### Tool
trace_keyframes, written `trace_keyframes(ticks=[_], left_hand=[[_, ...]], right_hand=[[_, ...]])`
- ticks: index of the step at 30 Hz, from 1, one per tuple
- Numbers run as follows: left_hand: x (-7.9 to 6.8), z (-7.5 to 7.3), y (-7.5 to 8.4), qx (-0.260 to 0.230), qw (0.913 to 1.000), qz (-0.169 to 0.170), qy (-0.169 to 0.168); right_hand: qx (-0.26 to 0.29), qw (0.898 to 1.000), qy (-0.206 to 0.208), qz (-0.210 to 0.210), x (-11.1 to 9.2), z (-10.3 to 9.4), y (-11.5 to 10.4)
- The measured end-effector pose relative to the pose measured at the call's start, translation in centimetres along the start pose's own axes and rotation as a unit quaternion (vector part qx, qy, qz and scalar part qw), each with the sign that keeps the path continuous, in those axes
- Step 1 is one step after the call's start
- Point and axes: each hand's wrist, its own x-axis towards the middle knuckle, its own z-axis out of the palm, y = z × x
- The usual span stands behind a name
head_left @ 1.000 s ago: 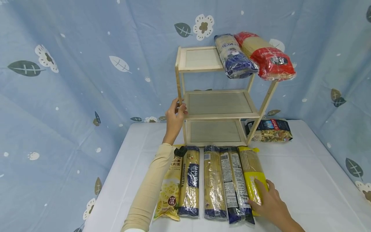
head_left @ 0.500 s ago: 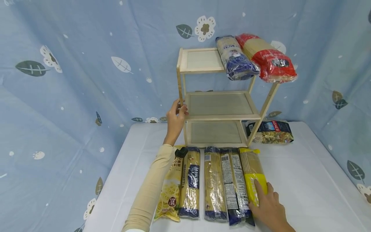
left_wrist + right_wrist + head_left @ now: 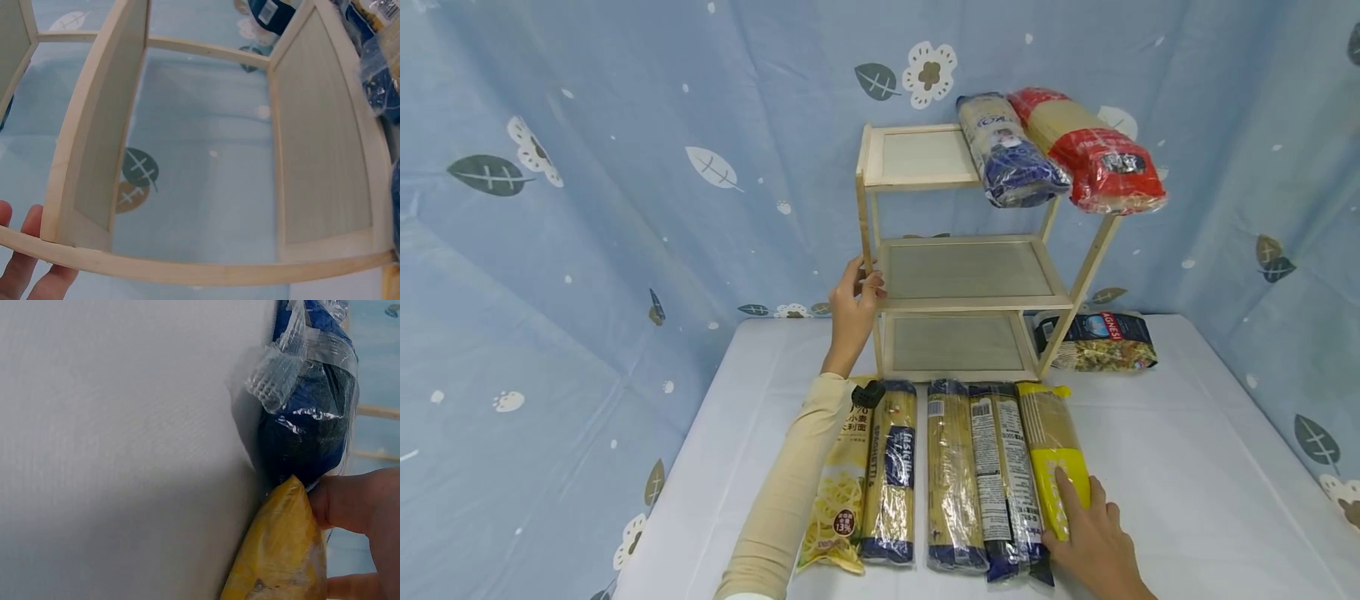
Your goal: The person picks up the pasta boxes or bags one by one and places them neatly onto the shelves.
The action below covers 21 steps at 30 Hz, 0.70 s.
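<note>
In the head view my left hand (image 3: 852,317) holds the left front post of a three-tier wooden rack (image 3: 973,304) at middle-shelf height. The left wrist view shows fingers (image 3: 53,284) around that post. My right hand (image 3: 1096,542) grips the lower end of a yellow pack of spaghetti (image 3: 1060,467), which lies on the white table. Its thumb (image 3: 347,500) presses the pack's side in the right wrist view, right by the end of the neighbouring dark blue pasta pack (image 3: 306,425). The palm's underside is hidden.
Several more long pasta packs, including a clear one (image 3: 953,483) and a blue-labelled one (image 3: 891,500), lie in a row before the rack. A blue pack (image 3: 1011,150) and a red pack (image 3: 1097,158) rest on the top shelf. A black Agnesi bag (image 3: 1105,342) lies behind right.
My right hand has shifted slightly down and closed in around the yellow pack's lower end. The lower end of the dark blue pack has slid slightly left. My left hand stays on the post.
</note>
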Motion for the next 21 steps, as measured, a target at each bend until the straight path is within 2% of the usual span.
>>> trace_keyframes(ticks=[4, 6, 13, 17, 21], left_hand=[[-0.1, -0.2, 1.9, -0.003, 1.0000, 0.000, -0.006], [-0.2, -0.3, 2.4, -0.003, 1.0000, -0.004, -0.007], [-0.1, 0.0, -0.1, 0.008, 0.9999, -0.010, -0.006], [0.0, 0.0, -0.2, 0.012, 0.9999, -0.005, 0.000], [0.0, 0.0, 0.2, 0.009, 0.9999, -0.004, 0.003]], right_hand=[[-0.001, 1.000, 0.017, -0.007, 0.0, -0.1, 0.0], [0.000, 0.999, 0.032, -0.013, 0.0, -0.2, 0.1], [0.020, 0.996, 0.079, -0.028, -0.1, -0.1, 0.3], [0.044, 0.994, 0.100, -0.018, -0.4, 0.7, 0.3], [0.043, 0.993, 0.111, -0.002, -0.5, 1.3, 0.2]])
